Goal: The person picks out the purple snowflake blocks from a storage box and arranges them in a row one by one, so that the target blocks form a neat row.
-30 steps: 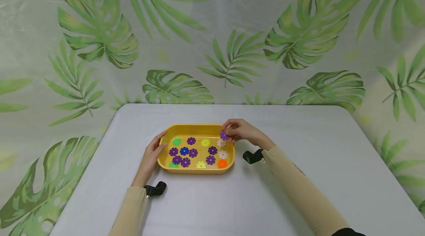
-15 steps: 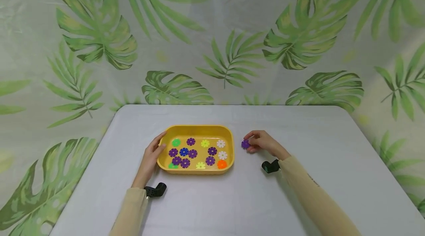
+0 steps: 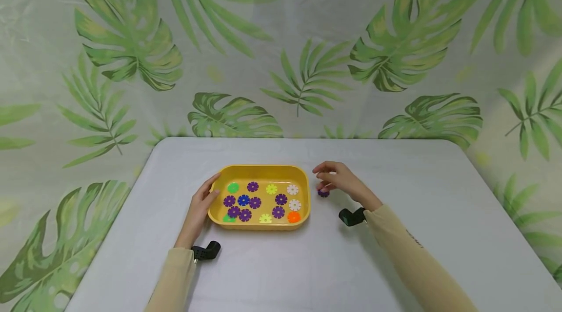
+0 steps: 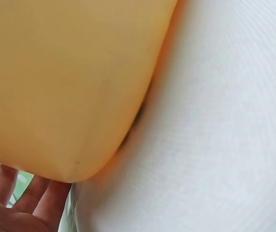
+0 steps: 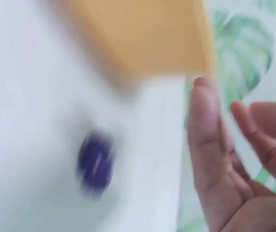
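Observation:
The yellow tray [image 3: 259,227] holds several notched, flower-shaped plastic discs: purple, blue, green, yellow, white and orange, among them an orange disc [image 3: 293,217]. My left hand [image 3: 199,207] grips the tray's left end, thumb at the rim; in the left wrist view its fingers [image 4: 53,205] lie against the outer wall. To the right of the tray, a purple disc [image 3: 323,194] rests on the table, blurred in the right wrist view. Just above that disc is my right hand [image 3: 342,180], its fingers spread apart and holding nothing.
A white cloth covers the table [image 3: 272,273]. Behind it hangs a leaf-patterned curtain [image 3: 307,24]. Black wrist cameras, such as the right one [image 3: 351,217], stick out from both wrists.
My right hand carried a purple disc from over the tray's right end to the table on the right and let it go there. My left hand stayed on the tray.

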### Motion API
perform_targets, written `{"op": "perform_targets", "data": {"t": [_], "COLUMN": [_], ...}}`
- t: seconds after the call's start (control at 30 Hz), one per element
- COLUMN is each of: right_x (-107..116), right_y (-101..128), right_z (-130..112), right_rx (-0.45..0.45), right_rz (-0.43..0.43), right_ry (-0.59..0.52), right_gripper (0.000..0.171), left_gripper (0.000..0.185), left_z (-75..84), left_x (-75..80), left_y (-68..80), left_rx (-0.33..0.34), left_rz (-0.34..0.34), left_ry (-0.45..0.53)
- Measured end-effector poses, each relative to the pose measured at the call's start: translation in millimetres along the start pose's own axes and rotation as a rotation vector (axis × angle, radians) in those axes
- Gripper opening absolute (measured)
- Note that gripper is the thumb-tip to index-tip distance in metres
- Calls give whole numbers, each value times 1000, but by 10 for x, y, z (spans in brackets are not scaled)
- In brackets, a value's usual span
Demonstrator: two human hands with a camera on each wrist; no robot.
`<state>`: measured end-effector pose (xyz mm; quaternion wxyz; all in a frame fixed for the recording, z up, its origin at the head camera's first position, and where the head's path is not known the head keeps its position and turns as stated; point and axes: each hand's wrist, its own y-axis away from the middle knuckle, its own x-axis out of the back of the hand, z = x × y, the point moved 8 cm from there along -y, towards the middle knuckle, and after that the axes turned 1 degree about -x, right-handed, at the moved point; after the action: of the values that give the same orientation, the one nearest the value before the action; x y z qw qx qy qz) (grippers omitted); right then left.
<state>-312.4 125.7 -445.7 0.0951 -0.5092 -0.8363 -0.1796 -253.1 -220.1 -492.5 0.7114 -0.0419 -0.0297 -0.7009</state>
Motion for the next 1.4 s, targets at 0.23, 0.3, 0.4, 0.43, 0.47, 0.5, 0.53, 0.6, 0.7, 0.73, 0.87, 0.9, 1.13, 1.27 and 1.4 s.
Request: {"op": "perform_targets", "data": {"t": [0.23,0.3,0.4,0.43,0.47,0.5,0.53,0.6,0.7,0.73,0.87,0.9,1.13,1.27,1.4], "right_x": [-604,-764,-956,-1004,-1045,-1082,-1113,-1158,-1206,-1219,-1268,-1275,-1292,-1296,-1294], "right_y": [-9,-26,-49,-59,-70,-80,-88,-111,-136,-142,-154,-155,-169,-176,-182], "right_z": [-400,-406,-380,-363,-345,-332,-320,-285,-242,-230,-201,-198,-175,-184,-223], "right_rx": [105,93,55,37,17,-5,-27,-74,-122,-129,-133,-132,-130,-95,-28], "right_rz": [-267,-328,-398,-413,-423,-431,-436,-435,-426,-420,-415,-411,-375,-369,-386], "right_ry": [-52,-27,11,22,34,50,63,84,120,128,152,159,204,216,182], "right_gripper": [32,32,31,30,29,28,28,25,23,22,20,19,12,10,11], "left_gripper": [44,44,44,44,44,44,44,44,44,44,44,44,45,46,46], "left_z": [-15,-14,-17,-18,-17,-17,-18,-20,-13,-12,-1,7,188,270,276], "left_x": [-21,-29,-28,-27,-26,-26,-25,-25,-25,-24,-22,-23,-42,-60,-58], "left_y": [-25,-32,-40,-43,-46,-46,-47,-49,-46,-46,-41,-37,48,100,115], "left_rx": [9,2,-7,-12,-17,-19,-21,-22,-23,-24,-15,-12,5,14,13], "left_rz": [2,-2,-2,-2,-1,-1,-2,-1,-3,-3,0,-2,-10,-12,-12], "left_ry": [-1,6,12,11,10,9,7,9,11,12,21,25,47,33,33]}}
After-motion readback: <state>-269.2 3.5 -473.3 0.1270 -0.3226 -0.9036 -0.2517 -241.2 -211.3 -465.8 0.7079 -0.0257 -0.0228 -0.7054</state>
